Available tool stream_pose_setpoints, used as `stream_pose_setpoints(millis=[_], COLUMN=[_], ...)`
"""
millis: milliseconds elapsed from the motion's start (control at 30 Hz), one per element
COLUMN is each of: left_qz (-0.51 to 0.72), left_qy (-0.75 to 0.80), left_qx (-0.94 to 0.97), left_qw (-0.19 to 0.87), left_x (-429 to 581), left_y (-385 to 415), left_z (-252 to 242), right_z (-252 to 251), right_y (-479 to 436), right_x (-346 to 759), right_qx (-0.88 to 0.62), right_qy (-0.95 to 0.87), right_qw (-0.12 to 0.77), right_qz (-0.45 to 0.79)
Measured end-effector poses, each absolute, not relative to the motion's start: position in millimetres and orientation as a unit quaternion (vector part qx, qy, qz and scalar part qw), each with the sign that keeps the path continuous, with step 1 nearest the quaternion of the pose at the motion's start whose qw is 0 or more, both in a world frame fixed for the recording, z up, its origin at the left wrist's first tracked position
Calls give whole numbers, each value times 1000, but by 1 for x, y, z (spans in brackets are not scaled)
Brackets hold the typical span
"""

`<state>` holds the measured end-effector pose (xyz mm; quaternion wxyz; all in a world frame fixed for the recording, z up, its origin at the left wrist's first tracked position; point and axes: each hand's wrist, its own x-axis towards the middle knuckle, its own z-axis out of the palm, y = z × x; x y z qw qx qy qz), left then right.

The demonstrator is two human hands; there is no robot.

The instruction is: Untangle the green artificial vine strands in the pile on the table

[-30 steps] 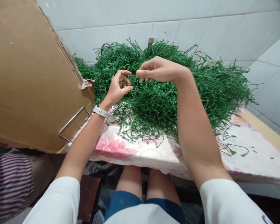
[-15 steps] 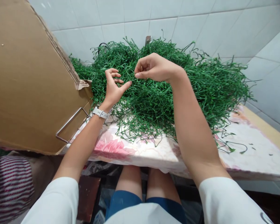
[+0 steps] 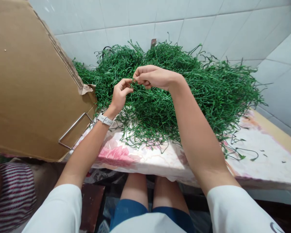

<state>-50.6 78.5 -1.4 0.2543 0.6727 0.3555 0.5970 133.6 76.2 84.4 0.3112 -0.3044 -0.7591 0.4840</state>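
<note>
A large tangled heap of thin green plastic stems (image 3: 199, 87) covers the back of a table with a floral cloth (image 3: 145, 158). My left hand (image 3: 120, 92), with a white watch at the wrist, is curled in a pinch over the heap's left part. My right hand (image 3: 151, 77) is closed in a pinch too, fingertips meeting those of the left. Between the two hands runs one thin green stem (image 3: 132, 82), held at both ends above the pile.
A big sheet of brown cardboard (image 3: 31, 84) leans over the table's left end, with a metal wire handle (image 3: 74, 129) below it. White tiled walls close the back and right. A person in a striped shirt (image 3: 12, 194) sits at the lower left. Loose green bits lie at right.
My left hand, spread open half a second ago, has closed into a pinch. My right hand has dropped and moved left until the fingertips meet on the stem.
</note>
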Motion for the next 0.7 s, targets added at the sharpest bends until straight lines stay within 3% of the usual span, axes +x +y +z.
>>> stream_pose_setpoints(millis=[167, 367, 500, 633, 700], left_qz=[554, 526, 515, 506, 507], left_qy=[311, 316, 318, 331, 340], left_qx=[688, 709, 709, 717, 711], left_qw=[351, 348, 361, 346, 349], left_x=[-46, -41, -41, -40, -39], left_y=[68, 55, 53, 54, 55], left_z=[2, 8, 5, 0, -1], right_z=[81, 83, 103, 110, 105], right_y=[74, 78, 79, 92, 100], right_x=[123, 120, 146, 202, 225], right_qx=[-277, -243, -251, -260, -316], right_qy=[-716, -635, -475, -414, -445], right_qw=[394, 484, 624, 742, 746], right_qz=[505, 552, 568, 459, 382])
